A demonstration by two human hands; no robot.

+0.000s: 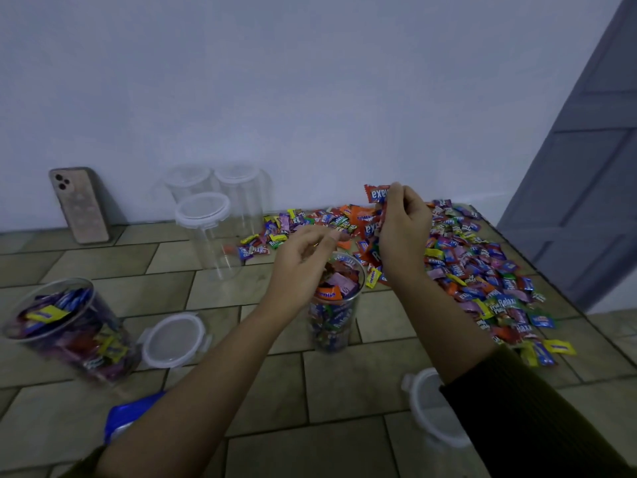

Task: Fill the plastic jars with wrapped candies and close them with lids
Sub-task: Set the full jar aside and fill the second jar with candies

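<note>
A clear plastic jar (336,324), nearly full of wrapped candies, stands open in the middle of the tiled surface. My left hand (303,260) hovers over its mouth with loosely curled fingers and nothing visible in it. My right hand (403,225), raised above and right of the jar, grips a bunch of red wrapped candies (376,194). A big pile of loose candies (482,270) spreads to the right. Another filled jar (69,326) without a lid stands at the left. A loose lid (174,339) lies beside it, another lid (432,405) sits near my right forearm.
Three empty lidded jars (206,229) stand by the back wall. A phone (80,205) leans on the wall at the left. A blue packet (131,414) lies under my left forearm. A grey door (593,150) is at the right.
</note>
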